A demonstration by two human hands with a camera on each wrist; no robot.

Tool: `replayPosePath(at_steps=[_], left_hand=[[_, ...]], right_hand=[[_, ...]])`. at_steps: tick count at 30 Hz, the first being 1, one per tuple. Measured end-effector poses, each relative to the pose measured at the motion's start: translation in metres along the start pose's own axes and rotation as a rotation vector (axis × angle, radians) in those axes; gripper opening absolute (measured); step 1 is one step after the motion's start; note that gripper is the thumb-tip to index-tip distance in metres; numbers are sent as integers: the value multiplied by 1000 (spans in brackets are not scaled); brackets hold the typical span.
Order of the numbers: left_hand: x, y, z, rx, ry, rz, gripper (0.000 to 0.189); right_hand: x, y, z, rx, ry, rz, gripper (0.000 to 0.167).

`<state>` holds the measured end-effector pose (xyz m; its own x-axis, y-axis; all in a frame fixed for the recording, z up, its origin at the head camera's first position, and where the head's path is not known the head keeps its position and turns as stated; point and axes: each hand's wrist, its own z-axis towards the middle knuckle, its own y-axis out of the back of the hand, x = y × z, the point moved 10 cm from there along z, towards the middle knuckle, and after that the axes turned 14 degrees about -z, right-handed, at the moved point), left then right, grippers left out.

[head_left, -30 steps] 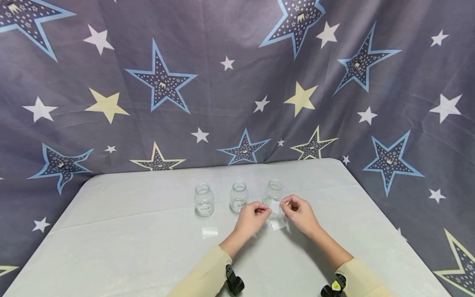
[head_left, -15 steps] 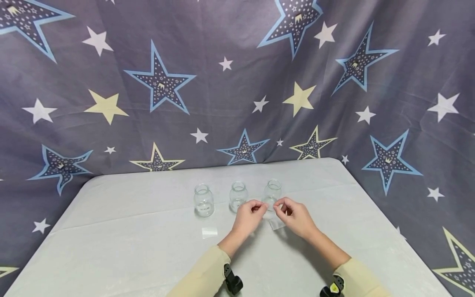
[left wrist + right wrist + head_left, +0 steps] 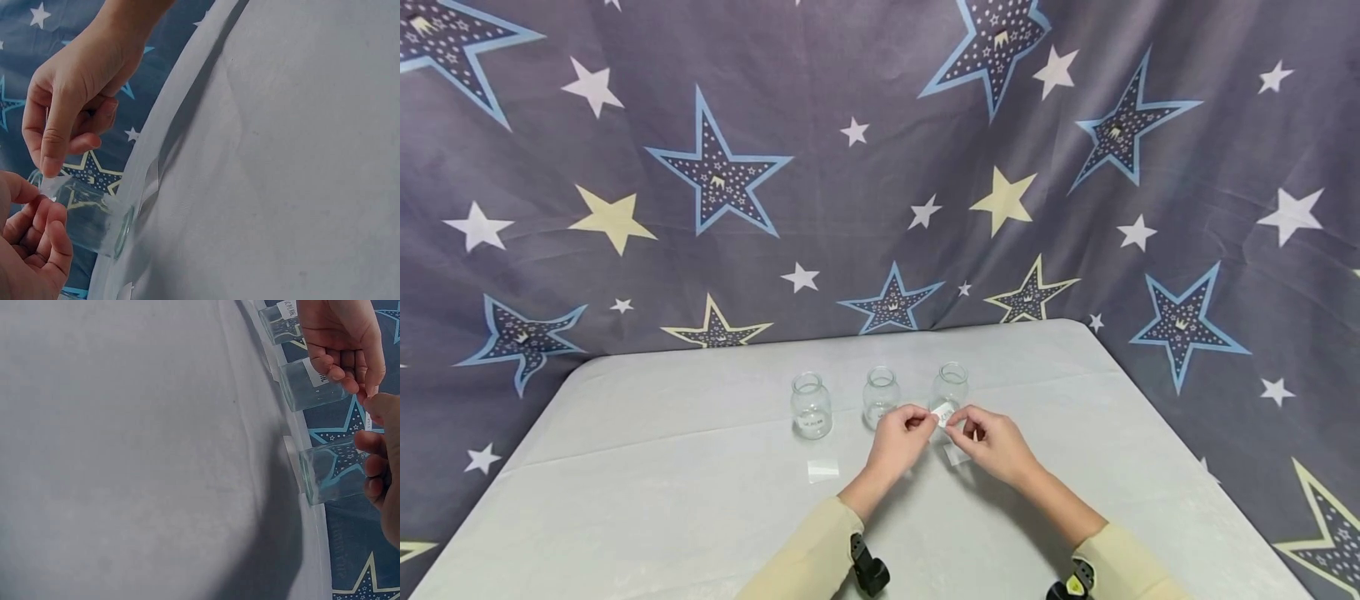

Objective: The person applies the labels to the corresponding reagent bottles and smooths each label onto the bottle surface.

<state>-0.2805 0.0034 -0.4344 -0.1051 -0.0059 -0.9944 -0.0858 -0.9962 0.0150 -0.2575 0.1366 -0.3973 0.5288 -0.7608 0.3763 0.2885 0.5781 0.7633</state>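
Between my hands is a small white label (image 3: 943,412) with dark print, held up in front of the right-hand glass jar (image 3: 952,383). My left hand (image 3: 901,440) pinches the label's left side between thumb and fingertip. On the other side, my right hand (image 3: 997,443) pinches its right edge. The label (image 3: 55,185) overlaps that jar in the left wrist view. A middle jar (image 3: 881,392) and a left jar (image 3: 812,408) stand upright in the same row. Both carry a white printed label low on the glass; in the right wrist view the middle jar's label (image 3: 315,373) shows clearly.
A clear and white backing piece (image 3: 823,471) lies before the left jar. Another backing piece (image 3: 957,454) lies under my right hand. The white-covered table (image 3: 662,500) ends at a star-patterned curtain (image 3: 820,167).
My right hand has moved left and slightly down, closer to the left hand. The label, first facing up blank, turned edge-on and now sits tilted with its print showing.
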Motion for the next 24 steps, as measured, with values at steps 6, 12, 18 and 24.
replayPosePath(at_steps=[6,12,18,24], left_hand=[[0,1,1,-4,-23,28,18],[0,3,1,-10,-26,34,17],[3,6,2,-18,-12,28,18],[5,4,3,2,-18,10,19]], right_hand=[[-2,-2,-2,5,-10,7,9],[-4,-1,-4,-7,-24,40,11],[-15,2,-1,-11,-101,49,9],[-30,1,1,3,-201,53,6]])
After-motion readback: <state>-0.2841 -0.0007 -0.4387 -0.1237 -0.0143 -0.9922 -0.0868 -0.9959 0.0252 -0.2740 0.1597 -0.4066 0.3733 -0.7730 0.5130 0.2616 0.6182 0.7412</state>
